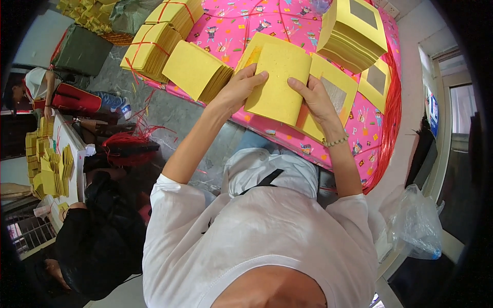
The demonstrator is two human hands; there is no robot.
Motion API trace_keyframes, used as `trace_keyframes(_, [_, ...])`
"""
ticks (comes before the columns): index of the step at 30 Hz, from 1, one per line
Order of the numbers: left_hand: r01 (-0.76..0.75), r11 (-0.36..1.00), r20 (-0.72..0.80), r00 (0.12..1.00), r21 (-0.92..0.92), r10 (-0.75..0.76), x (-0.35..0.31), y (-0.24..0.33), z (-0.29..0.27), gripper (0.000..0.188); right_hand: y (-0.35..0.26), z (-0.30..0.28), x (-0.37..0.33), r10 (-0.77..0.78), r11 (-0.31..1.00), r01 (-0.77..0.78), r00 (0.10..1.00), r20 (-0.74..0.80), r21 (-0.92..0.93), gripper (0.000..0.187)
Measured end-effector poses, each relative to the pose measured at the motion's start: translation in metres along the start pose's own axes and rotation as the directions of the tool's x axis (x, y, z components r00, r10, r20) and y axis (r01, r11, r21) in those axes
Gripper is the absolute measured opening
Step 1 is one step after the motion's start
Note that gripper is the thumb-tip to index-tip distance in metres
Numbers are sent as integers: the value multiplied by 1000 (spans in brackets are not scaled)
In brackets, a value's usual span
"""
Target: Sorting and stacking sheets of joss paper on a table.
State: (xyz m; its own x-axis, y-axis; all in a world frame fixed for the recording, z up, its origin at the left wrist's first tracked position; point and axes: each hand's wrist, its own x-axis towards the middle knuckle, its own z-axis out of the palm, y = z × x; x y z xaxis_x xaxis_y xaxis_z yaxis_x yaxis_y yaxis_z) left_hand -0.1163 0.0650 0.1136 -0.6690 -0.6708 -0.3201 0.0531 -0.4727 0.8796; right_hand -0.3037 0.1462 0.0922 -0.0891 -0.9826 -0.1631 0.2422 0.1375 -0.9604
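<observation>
A folded sheet of yellow joss paper (277, 82) is held up in both my hands over the table's near edge. At its left side, my left hand (240, 88) grips it, thumb on the face and fingers behind. My right hand (319, 102), a beaded bracelet at the wrist, pinches the right edge, its thumb across the face. Under and right of it lie flat yellow sheets with a grey rectangle (333, 97). Just left of my left hand rests a stack of folded yellow paper (195, 69).
The table's pink patterned cover (226, 25) carries red-tied yellow bundles (154, 49) at far left and a thick stack of yellow sheets (354, 36) at far right. Red strings (393, 102) hang over the right edge. Other people sit at a white table (69, 149) on the left.
</observation>
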Motion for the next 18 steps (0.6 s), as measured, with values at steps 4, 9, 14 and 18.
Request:
trace_keyframes(4, [34,999,0,999,-9,-34,1,5,2,34,-2,-2,1,22,1000,-22,1000,15,16,49])
trace_keyframes(9, [52,998,0,999,32,-52,2,7,1,37,-3,-3,2,30,999,-30,999,32,11,49])
trace_keyframes(14, [24,999,-10,1000,29,-23,1,8,5,32,-5,-3,1,32,999,-31,999,24,-25,48])
trace_keyframes(18, [-45,992,0,999,118,45,-2,0,10,33,-2,2,-2,-74,995,75,997,24,-65,48])
